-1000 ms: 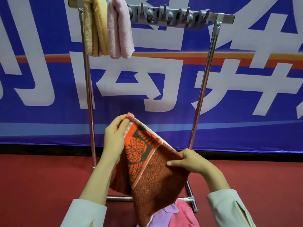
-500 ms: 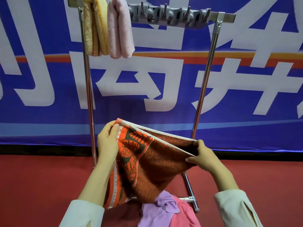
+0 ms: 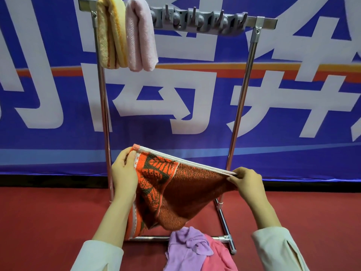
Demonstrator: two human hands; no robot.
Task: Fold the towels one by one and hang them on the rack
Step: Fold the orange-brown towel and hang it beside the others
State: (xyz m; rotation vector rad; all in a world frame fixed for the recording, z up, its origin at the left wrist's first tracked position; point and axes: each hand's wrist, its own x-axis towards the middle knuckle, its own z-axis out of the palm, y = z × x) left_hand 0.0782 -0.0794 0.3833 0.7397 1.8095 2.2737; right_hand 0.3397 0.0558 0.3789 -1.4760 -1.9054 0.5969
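Note:
I hold an orange and brown towel with a leaf-pattern border stretched between both hands in front of the rack's lower half. My left hand pinches its upper left corner; my right hand pinches the upper right end of the white-edged top hem. The cloth sags below in a loose fold. The metal rack stands behind, with a folded yellow towel and a folded pale pink towel hanging over the left end of its top bar.
A purple towel and a pink towel lie crumpled on the red floor by the rack's base bar. A grey hook strip runs along the top bar. A blue banner hangs behind.
My right hand has slid right along the top hem, away from my left hand, drawing the towel's upper edge out nearly straight. The towel's lower part has lifted off the pile.

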